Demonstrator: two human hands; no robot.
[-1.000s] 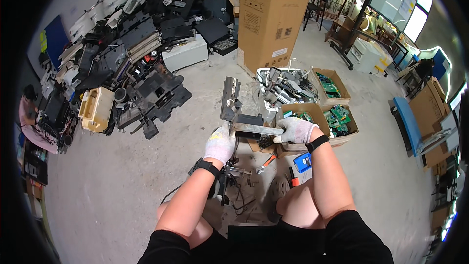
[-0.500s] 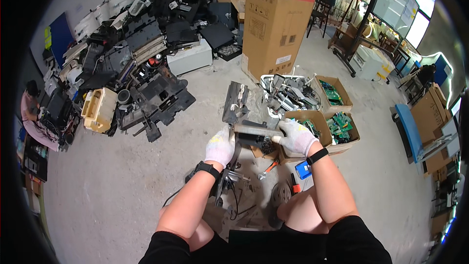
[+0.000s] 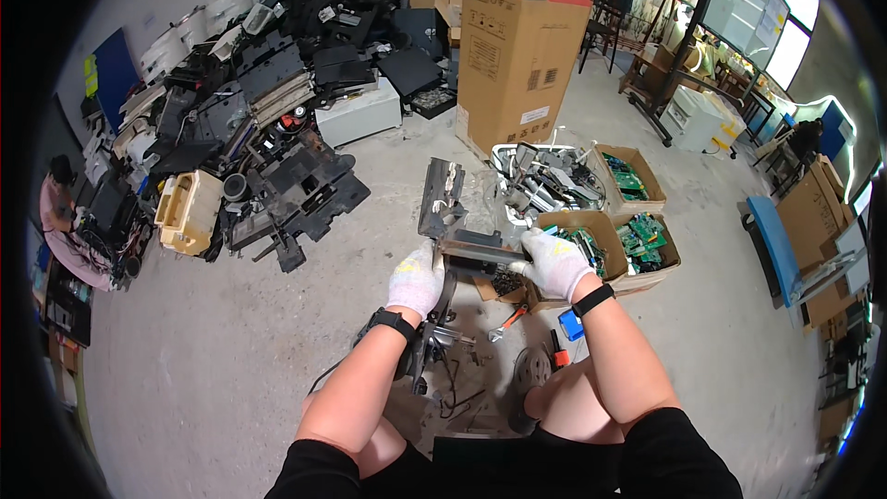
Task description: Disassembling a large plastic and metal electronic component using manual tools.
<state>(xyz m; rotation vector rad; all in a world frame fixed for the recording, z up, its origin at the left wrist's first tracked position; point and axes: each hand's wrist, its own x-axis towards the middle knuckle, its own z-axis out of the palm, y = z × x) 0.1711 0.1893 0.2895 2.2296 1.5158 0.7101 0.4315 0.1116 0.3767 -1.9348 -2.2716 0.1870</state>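
Note:
A long, narrow metal bar-like part (image 3: 482, 250) spans the space between my two gloved hands. My left hand (image 3: 416, 281) has its fingers closed round the left end. At the other end, my right hand (image 3: 556, 264) grips it with thumb and fingers. Both gloves are white and hide the bar's ends. Just beyond the bar, a dark machine part with pale wires (image 3: 443, 187) lies on the floor. Below my hands are dark machine pieces (image 3: 427, 342), an adjustable wrench with an orange handle (image 3: 508, 318) and a small blue object (image 3: 572, 324).
Cardboard boxes of green circuit boards (image 3: 645, 238) and a white bin of metal and plastic parts (image 3: 545, 177) stand ahead right. Behind them rises a tall carton (image 3: 522, 65). A large scrap heap (image 3: 305, 74) fills the far left, where another person (image 3: 57, 212) sits.
The bar has turned in my hands and shows a narrower, darker side. My right hand has shifted slightly left and down; the left has barely moved.

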